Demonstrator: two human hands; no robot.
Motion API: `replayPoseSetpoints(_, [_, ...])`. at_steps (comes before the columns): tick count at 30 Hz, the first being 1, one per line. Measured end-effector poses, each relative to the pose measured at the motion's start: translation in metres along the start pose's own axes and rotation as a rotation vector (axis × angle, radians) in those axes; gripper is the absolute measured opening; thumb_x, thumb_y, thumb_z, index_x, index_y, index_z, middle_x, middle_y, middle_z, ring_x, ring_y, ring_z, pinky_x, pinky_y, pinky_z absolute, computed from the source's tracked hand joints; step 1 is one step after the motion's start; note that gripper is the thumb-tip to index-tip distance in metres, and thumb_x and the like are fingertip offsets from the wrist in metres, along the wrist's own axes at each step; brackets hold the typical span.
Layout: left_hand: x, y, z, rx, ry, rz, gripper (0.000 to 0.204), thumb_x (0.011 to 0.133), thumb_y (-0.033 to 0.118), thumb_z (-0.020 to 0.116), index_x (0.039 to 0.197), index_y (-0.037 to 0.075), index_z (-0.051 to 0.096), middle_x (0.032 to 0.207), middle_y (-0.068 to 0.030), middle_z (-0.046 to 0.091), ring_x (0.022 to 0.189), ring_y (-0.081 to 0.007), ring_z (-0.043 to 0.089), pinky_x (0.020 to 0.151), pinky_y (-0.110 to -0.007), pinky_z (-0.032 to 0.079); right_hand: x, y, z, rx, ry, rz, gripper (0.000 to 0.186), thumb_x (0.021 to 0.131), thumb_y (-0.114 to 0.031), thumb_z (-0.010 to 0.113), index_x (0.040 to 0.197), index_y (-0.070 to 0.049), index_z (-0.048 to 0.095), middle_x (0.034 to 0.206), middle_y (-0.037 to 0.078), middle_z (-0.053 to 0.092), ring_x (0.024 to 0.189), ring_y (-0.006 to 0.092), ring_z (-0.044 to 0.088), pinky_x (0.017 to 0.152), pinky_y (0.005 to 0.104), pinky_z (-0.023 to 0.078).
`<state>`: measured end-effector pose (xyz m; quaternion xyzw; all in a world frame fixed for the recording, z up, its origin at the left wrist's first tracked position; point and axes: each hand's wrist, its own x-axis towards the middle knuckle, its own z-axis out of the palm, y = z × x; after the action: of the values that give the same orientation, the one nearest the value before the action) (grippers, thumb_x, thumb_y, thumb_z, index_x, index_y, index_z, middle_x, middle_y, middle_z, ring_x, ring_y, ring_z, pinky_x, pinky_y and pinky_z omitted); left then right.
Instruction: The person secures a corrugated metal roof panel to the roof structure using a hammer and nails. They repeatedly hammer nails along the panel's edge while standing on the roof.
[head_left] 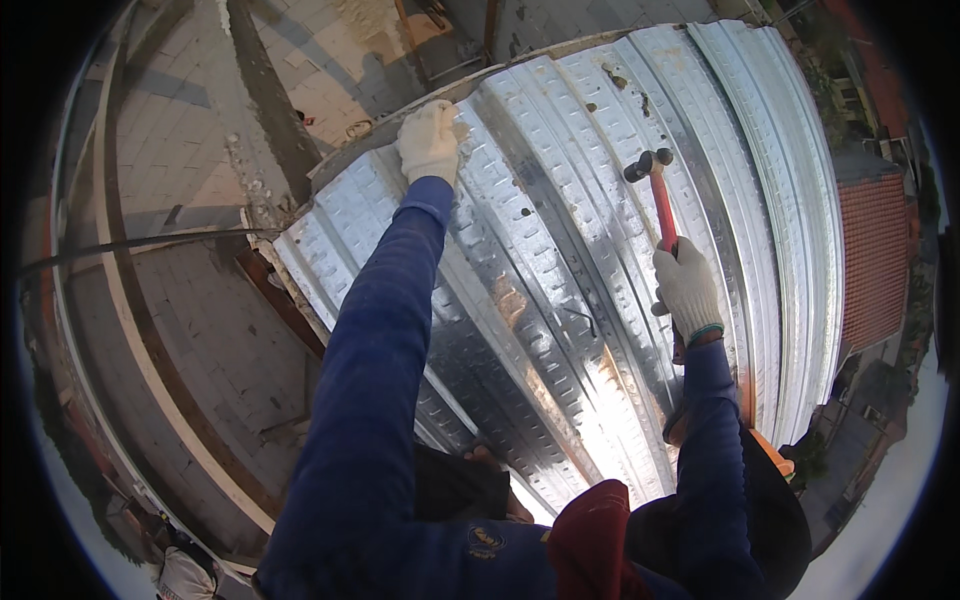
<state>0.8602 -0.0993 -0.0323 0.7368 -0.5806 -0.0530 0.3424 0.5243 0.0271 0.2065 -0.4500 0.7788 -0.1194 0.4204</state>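
Ribbed, shiny metal decking spreads under me, with embossed dimples and a few dark spots. My left hand, in a cream knit glove, is at the deck's far edge with fingers curled down on the metal; whether it holds anything small is hidden. My right hand, also gloved, grips the red handle of a hammer; the dark hammer head is held over the decking, right of centre.
A concrete beam and wooden boards lie beyond the deck's left edge, above a lower tiled surface. A red tiled roof is at the right. An orange object sits beside my right leg.
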Motion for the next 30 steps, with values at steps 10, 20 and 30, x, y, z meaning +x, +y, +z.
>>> replayPoseSetpoints(10, [0.005, 0.025, -0.021, 0.037, -0.151, -0.019, 0.026, 0.100, 0.026, 0.056, 0.111, 0.013, 0.076, 0.112, -0.0147, 0.076, 0.108, -0.0405, 0.067, 0.097, -0.053, 0.050, 0.005, -0.032, 0.122, -0.152, 0.018, -0.548, 0.042, 0.110, -0.042, 0.051, 0.123, -0.004, 0.064, 0.077, 0.025, 0.068, 0.067, 0.0445, 0.070, 0.062, 0.0511, 0.051])
replayPoseSetpoints(20, [0.013, 0.007, 0.001, 0.149, -0.131, 0.009, 0.023, 0.100, 0.025, 0.057, 0.112, 0.015, 0.075, 0.109, -0.0105, 0.076, 0.107, -0.0382, 0.067, 0.097, -0.052, 0.050, 0.048, -0.048, 0.170, -0.273, 0.148, -0.642, 0.039, 0.109, -0.040, 0.054, 0.113, -0.004, 0.065, 0.079, 0.029, 0.069, 0.079, 0.0526, 0.070, 0.068, 0.0555, 0.054])
replayPoseSetpoints(30, [-0.006, -0.018, 0.008, 0.102, -0.047, 0.085, 0.030, 0.103, 0.030, 0.052, 0.114, 0.015, 0.076, 0.113, -0.0106, 0.076, 0.107, -0.0376, 0.067, 0.097, -0.051, 0.050, 0.036, -0.047, 0.178, -0.262, 0.086, -0.513, 0.044, 0.109, -0.042, 0.051, 0.107, -0.001, 0.066, 0.082, 0.030, 0.068, 0.081, 0.0518, 0.070, 0.069, 0.0551, 0.052])
